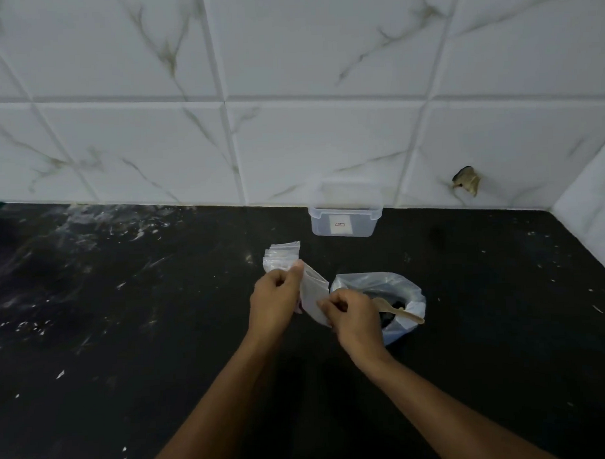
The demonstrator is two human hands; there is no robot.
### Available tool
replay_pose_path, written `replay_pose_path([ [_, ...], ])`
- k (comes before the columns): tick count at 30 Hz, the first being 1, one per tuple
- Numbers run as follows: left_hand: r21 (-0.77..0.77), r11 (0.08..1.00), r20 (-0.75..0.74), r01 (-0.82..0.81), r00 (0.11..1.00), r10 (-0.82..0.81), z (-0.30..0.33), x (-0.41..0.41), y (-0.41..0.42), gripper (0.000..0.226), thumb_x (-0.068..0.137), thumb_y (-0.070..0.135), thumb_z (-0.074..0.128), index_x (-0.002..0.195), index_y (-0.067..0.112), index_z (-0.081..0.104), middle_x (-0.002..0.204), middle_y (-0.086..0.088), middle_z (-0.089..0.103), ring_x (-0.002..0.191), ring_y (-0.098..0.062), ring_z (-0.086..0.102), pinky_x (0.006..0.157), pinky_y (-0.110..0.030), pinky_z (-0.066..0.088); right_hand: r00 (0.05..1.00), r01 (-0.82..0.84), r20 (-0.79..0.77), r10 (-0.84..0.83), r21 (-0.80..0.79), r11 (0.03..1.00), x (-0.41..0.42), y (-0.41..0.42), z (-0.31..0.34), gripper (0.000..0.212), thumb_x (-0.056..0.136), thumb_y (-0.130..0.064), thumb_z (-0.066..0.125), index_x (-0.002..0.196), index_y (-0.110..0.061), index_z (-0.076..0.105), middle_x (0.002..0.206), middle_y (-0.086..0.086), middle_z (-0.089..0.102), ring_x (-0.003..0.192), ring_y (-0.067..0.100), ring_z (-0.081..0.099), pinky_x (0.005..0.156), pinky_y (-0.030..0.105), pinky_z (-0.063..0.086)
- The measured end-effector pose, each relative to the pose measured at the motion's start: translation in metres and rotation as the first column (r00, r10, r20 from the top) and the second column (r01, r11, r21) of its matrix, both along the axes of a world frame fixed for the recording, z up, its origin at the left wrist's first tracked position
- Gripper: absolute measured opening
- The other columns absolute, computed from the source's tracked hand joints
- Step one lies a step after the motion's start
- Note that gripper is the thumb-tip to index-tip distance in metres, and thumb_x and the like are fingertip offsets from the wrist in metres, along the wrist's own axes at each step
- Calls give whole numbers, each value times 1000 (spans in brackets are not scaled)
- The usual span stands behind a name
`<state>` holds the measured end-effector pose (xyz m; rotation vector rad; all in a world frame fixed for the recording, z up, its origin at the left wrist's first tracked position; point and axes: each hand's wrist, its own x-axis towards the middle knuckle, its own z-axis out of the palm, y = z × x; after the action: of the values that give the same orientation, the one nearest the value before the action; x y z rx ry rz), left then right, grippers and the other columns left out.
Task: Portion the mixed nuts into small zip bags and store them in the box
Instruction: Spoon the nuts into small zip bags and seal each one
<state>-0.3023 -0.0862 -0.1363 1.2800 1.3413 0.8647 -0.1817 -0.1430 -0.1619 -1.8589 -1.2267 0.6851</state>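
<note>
- A small clear zip bag [312, 294] is hanging in the air between the person's two hands, just above the dark countertop [126, 321] and right beside the big bag of nuts.
- The left hand [274, 299] is pinching the zip bag's upper left edge, its fingers curling in tight around the plastic.
- The right hand [352, 313] is gripping the bag's lower right side, thumb and fingers closing on it, so the bag is stretching at a slant between the two hands.
- Just behind the left hand, a little stack of spare zip bags [283, 255] is lying flat on the counter.
- To the right, partly behind the right hand, a rolled-down plastic bag [399, 284] is sitting open, with dark contents showing inside; I cannot make out the individual nuts.
- A wooden spoon [398, 310] is resting in that bag, its handle sticking out over the right rim.
- Farther back, a clear plastic box [345, 224] is standing lidless against the wall, well apart from the hands; it is carrying a small label on its front.
- White marks are speckling the counter, heaviest toward the back left.
- The marbled white wall tiles [288, 58] are rising behind it all, and a chipped hole [467, 184] is showing low on the right.
</note>
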Motion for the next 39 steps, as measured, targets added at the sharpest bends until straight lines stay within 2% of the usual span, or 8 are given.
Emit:
replay_pose_path([
  [7,-119,983,54,138,990,-132,14,53,4,25,99,25,57,93,3,68,79,-7,63,77,-16,59,73,-31,52,986,88,127,-108,152,984,32,-16,-3,33,88,-16,68,62,-29,53,61,-12,55,64,3,58,65,19,46],
  [13,-9,972,-140,233,963,-232,3,70,4,22,97,19,57,80,7,66,72,-2,62,71,-13,57,67,-27,48,1000,24,-20,-24,13,1000,51,-26,-2,27,89,-21,65,63,-21,61,58,-6,62,62,2,62,61,13,45],
  [18,88,939,-302,333,907,-293,-3,69,4,18,93,18,60,80,7,67,72,-1,63,66,-8,55,64,-24,46,972,146,-178,-150,-39,989,61,-28,14,26,95,-27,52,81,-13,69,78,3,69,74,15,64,71,31,52],
  [22,94,883,-331,460,851,-408,-1,73,3,17,94,19,61,81,10,67,76,1,65,64,-1,56,61,-16,43,969,153,-183,-166,-85,985,67,-16,31,33,96,-44,50,89,-19,69,80,0,70,74,14,65,64,26,48],
  [29,110,874,-390,472,830,-399,4,75,0,18,89,12,64,71,16,61,69,5,60,61,-2,53,57,-13,43,996,58,77,-43,-201,978,83,-9,39,16,92,-16,57,80,-12,66,79,5,69,70,16,68,66,29,58],
  [31,135,884,-449,447,823,-347,5,74,1,19,85,12,66,69,17,58,67,2,59,63,-6,54,63,-27,51,966,40,259,13,-196,980,87,-12,41,17,91,-16,59,74,-16,62,71,2,65,64,13,64,63,31,57],
  [34,211,849,-640,485,725,-255,10,75,-2,22,85,19,66,68,22,53,66,3,57,65,-11,56,66,-30,51,858,25,505,93,-222,975,85,-15,46,17,93,-25,58,77,-24,52,70,-6,55,62,7,54,58,23,45],
  [39,251,816,-546,520,773,-324,2,73,1,13,90,28,65,81,20,61,76,5,63,76,-12,62,78,-40,58,877,30,473,85,-229,973,89,-12,53,22,94,-23,58,72,-22,52,70,-3,58,64,10,60,63,28,54],
])
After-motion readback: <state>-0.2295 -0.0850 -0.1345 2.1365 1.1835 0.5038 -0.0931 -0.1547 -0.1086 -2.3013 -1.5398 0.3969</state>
